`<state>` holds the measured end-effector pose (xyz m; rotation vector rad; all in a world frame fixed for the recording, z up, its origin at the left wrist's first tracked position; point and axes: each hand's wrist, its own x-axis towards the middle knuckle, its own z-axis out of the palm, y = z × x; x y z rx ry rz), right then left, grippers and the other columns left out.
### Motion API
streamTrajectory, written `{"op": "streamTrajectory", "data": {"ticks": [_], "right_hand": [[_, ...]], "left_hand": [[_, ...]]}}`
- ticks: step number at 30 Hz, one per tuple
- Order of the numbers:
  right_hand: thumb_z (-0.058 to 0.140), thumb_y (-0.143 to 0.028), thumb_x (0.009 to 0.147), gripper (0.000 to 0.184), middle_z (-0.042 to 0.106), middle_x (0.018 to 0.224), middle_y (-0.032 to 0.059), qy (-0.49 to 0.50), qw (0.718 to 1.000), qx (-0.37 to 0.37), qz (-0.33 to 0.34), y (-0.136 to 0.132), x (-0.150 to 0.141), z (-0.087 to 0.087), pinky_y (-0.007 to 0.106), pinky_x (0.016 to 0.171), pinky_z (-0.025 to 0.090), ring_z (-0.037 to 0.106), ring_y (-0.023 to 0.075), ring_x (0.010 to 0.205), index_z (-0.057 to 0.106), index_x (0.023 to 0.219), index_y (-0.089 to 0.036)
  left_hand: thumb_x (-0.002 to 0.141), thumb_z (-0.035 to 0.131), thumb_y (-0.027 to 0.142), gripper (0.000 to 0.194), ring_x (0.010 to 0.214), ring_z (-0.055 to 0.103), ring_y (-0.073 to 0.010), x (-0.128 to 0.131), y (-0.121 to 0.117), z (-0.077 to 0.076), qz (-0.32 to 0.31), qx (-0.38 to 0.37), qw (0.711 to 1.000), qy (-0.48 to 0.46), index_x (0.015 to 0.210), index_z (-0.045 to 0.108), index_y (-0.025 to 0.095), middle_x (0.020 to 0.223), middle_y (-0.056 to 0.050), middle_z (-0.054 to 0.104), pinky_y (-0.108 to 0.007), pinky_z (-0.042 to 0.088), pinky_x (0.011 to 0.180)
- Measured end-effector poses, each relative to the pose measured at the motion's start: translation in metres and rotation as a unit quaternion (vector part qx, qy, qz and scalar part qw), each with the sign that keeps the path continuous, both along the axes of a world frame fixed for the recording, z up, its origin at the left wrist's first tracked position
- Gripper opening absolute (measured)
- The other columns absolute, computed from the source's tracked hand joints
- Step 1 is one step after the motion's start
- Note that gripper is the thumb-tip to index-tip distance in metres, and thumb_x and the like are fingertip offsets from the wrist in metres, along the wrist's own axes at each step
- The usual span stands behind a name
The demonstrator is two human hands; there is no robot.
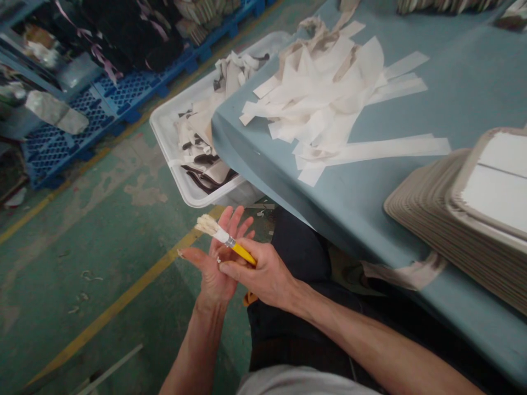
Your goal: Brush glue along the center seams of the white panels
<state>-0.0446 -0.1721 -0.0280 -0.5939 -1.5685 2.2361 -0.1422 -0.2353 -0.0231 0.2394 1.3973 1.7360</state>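
Observation:
My right hand is closed around the yellow handle of a paintbrush. Its pale bristles are clumped and point up to the left, past the metal band. Palm up and fingers spread, my left hand lies just under the brush and against the right fingertips. A small white bit sits near the left palm. Both hands are in front of my body, beside the corner of the blue-grey table.
White and beige strips lie heaped on the table. A stack of beige-edged panels stands at the right. Below the table corner, a white plastic tub holds scraps. Blue pallets with goods line the far left floor.

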Motion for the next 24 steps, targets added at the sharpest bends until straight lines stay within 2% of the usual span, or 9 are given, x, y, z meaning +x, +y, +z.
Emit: {"op": "streamTrajectory", "data": {"ticks": [4, 7, 9, 12, 14, 15, 18, 20, 24], "right_hand": [[0.066, -0.036, 0.092, 0.021, 0.064, 0.073, -0.0041, 0.009, 1.000, 0.012, -0.001, 0.000, -0.002, 0.001, 0.025, 0.064, 0.042, 0.054, 0.0124, 0.067, 0.078, 0.096, -0.019], [0.065, -0.039, 0.089, 0.020, 0.057, 0.071, -0.0046, 0.006, 1.000, -0.009, -0.007, 0.002, -0.001, 0.005, 0.025, 0.063, 0.038, 0.048, 0.0118, 0.065, 0.070, 0.084, -0.020], [0.065, -0.044, 0.090, 0.026, 0.050, 0.069, -0.0055, 0.008, 0.999, -0.037, -0.005, 0.004, 0.000, 0.007, 0.025, 0.060, 0.034, 0.042, 0.0109, 0.063, 0.062, 0.078, -0.021], [0.066, -0.051, 0.090, 0.037, 0.042, 0.066, -0.0067, 0.000, 0.998, -0.061, -0.010, 0.006, 0.001, 0.006, 0.026, 0.057, 0.029, 0.035, 0.0100, 0.061, 0.052, 0.072, -0.022], [0.068, -0.052, 0.091, 0.037, 0.039, 0.064, -0.0075, -0.013, 0.998, -0.063, -0.019, 0.007, 0.001, 0.002, 0.026, 0.056, 0.027, 0.034, 0.0098, 0.060, 0.055, 0.074, -0.022], [0.068, -0.052, 0.091, 0.035, 0.038, 0.063, -0.0082, -0.019, 0.997, -0.066, -0.023, 0.007, 0.001, -0.001, 0.026, 0.055, 0.026, 0.033, 0.0097, 0.058, 0.060, 0.079, -0.021], [0.065, -0.054, 0.093, 0.038, 0.036, 0.062, -0.0099, -0.025, 0.996, -0.080, -0.023, 0.008, -0.002, -0.008, 0.026, 0.052, 0.024, 0.031, 0.0099, 0.053, 0.070, 0.100, -0.017], [0.064, -0.058, 0.094, 0.044, 0.036, 0.062, -0.0097, -0.027, 0.995, -0.087, -0.028, 0.010, -0.005, -0.012, 0.026, 0.051, 0.023, 0.030, 0.0097, 0.053, 0.071, 0.102, -0.016], [0.064, -0.070, 0.091, 0.053, 0.038, 0.061, -0.0085, -0.032, 0.995, -0.088, -0.027, 0.014, -0.010, -0.015, 0.025, 0.052, 0.025, 0.033, 0.0096, 0.055, 0.068, 0.091, -0.017]], "left_hand": [[0.063, 0.055, 0.112, 0.115, 0.144, 0.063, -0.0352, -0.001, -0.001, -0.009, 0.028, -0.014, 0.999, 0.033, 0.145, 0.071, 0.033, 0.166, -0.012, 0.058, -0.045, 0.058, 0.113], [0.060, 0.056, 0.113, 0.117, 0.136, 0.068, -0.0347, -0.002, 0.001, -0.013, 0.070, -0.036, 0.996, 0.049, 0.141, 0.073, 0.030, 0.162, -0.014, 0.061, -0.044, 0.060, 0.109], [0.064, 0.050, 0.114, 0.115, 0.130, 0.071, -0.0336, -0.005, 0.002, -0.014, 0.097, -0.055, 0.992, 0.056, 0.135, 0.075, 0.027, 0.159, -0.015, 0.064, -0.043, 0.061, 0.105], [0.078, 0.032, 0.110, 0.109, 0.123, 0.073, -0.0307, -0.016, 0.000, -0.016, 0.103, -0.077, 0.988, 0.089, 0.129, 0.076, 0.025, 0.152, -0.015, 0.069, -0.042, 0.062, 0.101], [0.085, 0.027, 0.105, 0.104, 0.120, 0.074, -0.0288, -0.025, -0.004, -0.019, 0.102, -0.080, 0.983, 0.130, 0.126, 0.076, 0.024, 0.144, -0.015, 0.073, -0.041, 0.062, 0.098], [0.087, 0.030, 0.103, 0.098, 0.118, 0.074, -0.0277, -0.029, -0.008, -0.020, 0.106, -0.079, 0.979, 0.155, 0.124, 0.076, 0.024, 0.139, -0.014, 0.075, -0.040, 0.062, 0.098], [0.091, 0.063, 0.087, 0.071, 0.111, 0.073, -0.0233, -0.035, -0.025, -0.022, 0.117, -0.096, 0.960, 0.235, 0.118, 0.078, 0.023, 0.123, -0.011, 0.079, -0.033, 0.059, 0.096], [0.091, 0.076, 0.074, 0.059, 0.101, 0.073, -0.0212, -0.035, -0.036, -0.021, 0.109, -0.116, 0.947, 0.280, 0.114, 0.080, 0.020, 0.112, -0.010, 0.080, -0.031, 0.058, 0.092], [0.098, 0.070, 0.068, 0.054, 0.084, 0.071, -0.0181, -0.031, -0.047, -0.019, 0.087, -0.133, 0.936, 0.315, 0.117, 0.078, 0.019, 0.105, -0.008, 0.080, -0.030, 0.060, 0.081]]}}
